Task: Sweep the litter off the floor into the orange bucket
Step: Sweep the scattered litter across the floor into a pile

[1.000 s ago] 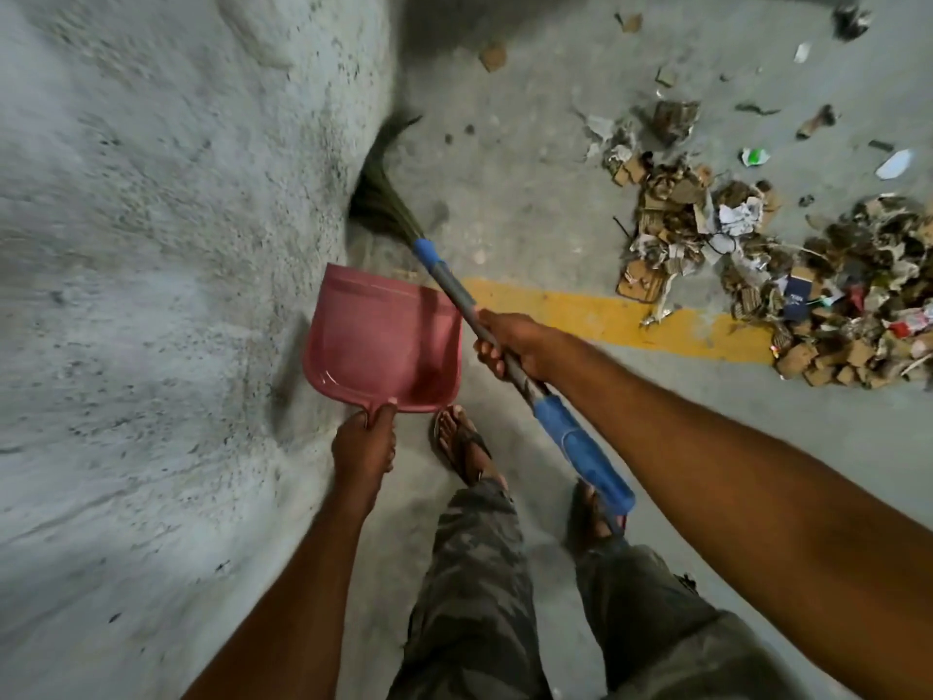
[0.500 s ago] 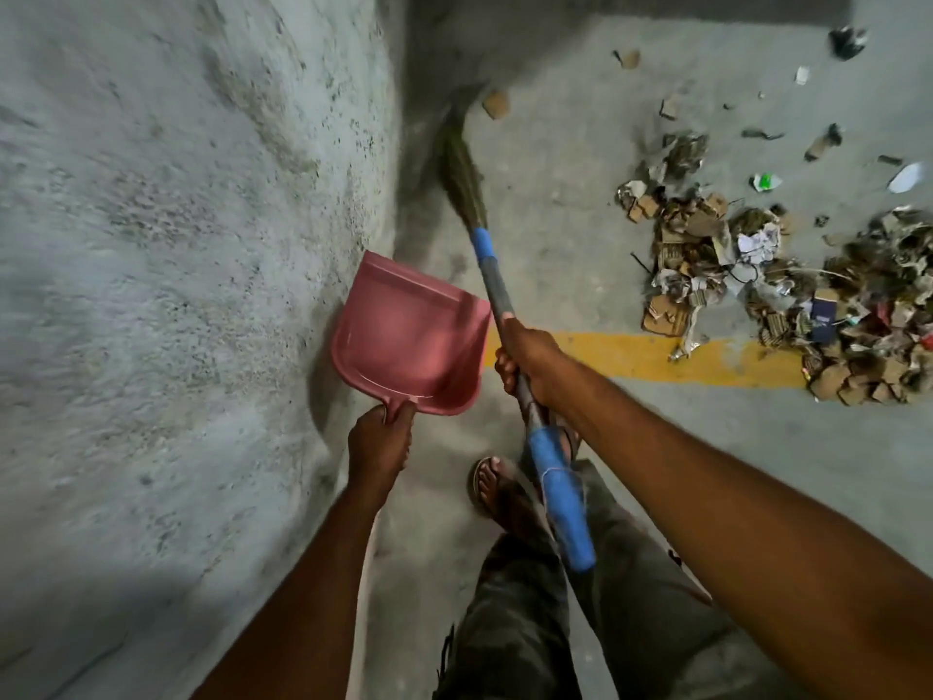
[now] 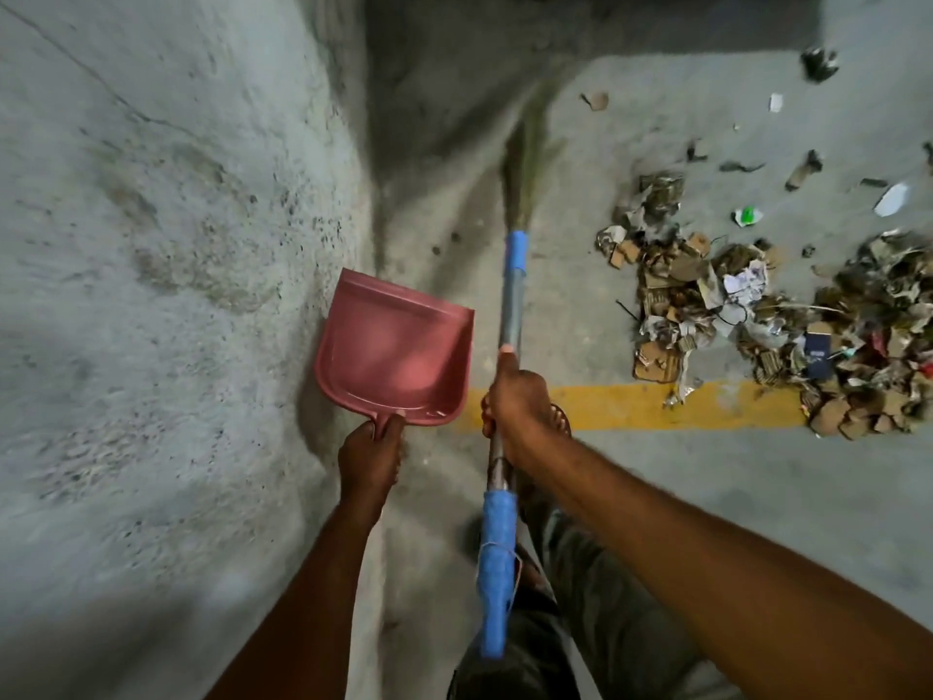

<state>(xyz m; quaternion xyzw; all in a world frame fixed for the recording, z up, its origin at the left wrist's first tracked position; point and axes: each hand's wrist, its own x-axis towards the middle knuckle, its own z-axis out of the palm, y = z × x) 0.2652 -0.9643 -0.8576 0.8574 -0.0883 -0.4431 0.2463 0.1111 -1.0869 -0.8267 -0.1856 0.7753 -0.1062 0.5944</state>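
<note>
Head view: broom (image 3: 512, 300), dustpan (image 3: 394, 346) in hand.
Left grip (image 3: 371, 454) held the pink dustpan's handle; right grip (image 3: 517, 401) wrapped the broom shaft (bristles blurred); litter (image 3: 747, 305) lay heaped on the floor (image 3: 707, 497), well right.

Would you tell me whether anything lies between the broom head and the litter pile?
Nothing visible does: only bare floor separates the broom head from the litter pile to its right.
</note>
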